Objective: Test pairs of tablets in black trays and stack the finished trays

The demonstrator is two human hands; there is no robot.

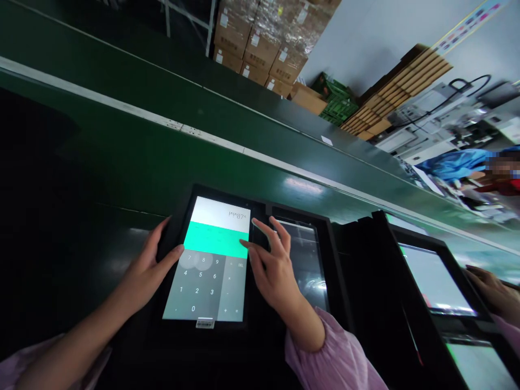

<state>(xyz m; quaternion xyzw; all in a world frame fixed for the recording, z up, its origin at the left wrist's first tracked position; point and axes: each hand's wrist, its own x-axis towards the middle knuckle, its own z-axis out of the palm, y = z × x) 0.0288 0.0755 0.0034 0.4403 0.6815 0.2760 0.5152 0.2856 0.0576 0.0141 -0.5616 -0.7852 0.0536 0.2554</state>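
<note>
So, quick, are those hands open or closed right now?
Left hand: open, resting on the edge of the tablet, holding nothing.
Right hand: open, touching its right edge, holding nothing.

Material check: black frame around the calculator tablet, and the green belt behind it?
The matte black frame around the tablet looks like moulded plastic: dull surface, almost no glare, though coated metal is possible. The dark green conveyor belt looks like PVC or rubber: smooth satin finish, soft blurred light reflection, no visible weave.

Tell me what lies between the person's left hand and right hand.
In the head view, a tablet showing a calculator keypad and green band lies between the left hand and the right hand.
</note>
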